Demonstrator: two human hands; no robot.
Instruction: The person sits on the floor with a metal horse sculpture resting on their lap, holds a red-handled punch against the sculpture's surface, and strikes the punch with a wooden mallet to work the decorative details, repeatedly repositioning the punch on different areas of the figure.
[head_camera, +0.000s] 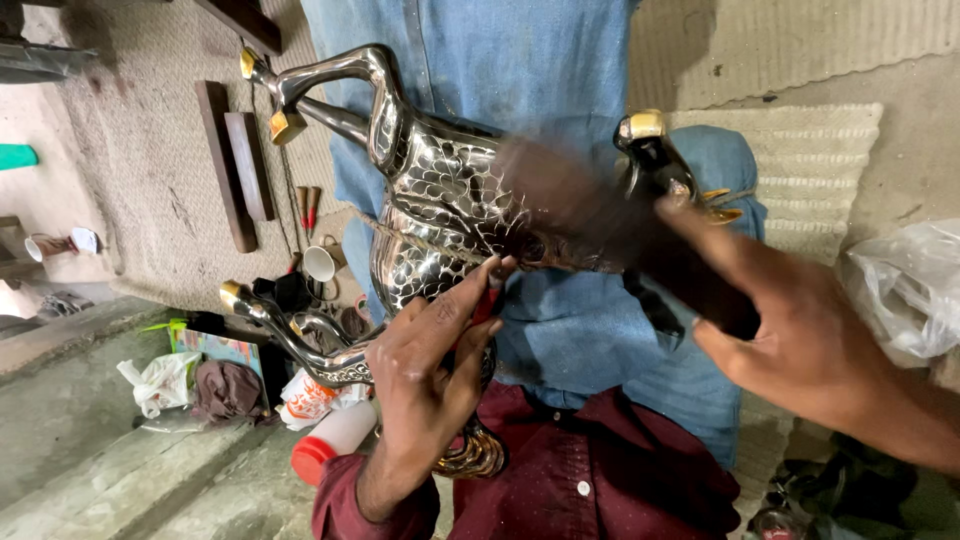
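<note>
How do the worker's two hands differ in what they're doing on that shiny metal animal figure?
The left hand presses a small red tool against the engraved silver figure and looks sharp; the right hand grips a dark wooden tool that is motion-blurred. Both work over the figure's body.

A crumpled clear plastic bag (905, 285) lies at the right edge. At lower left sit a white plastic bag (160, 382), a flat colourful printed box (218, 348), a white wrapper with orange print (308, 397) and, just right of it, a white bottle with a red cap (335, 442).
</note>
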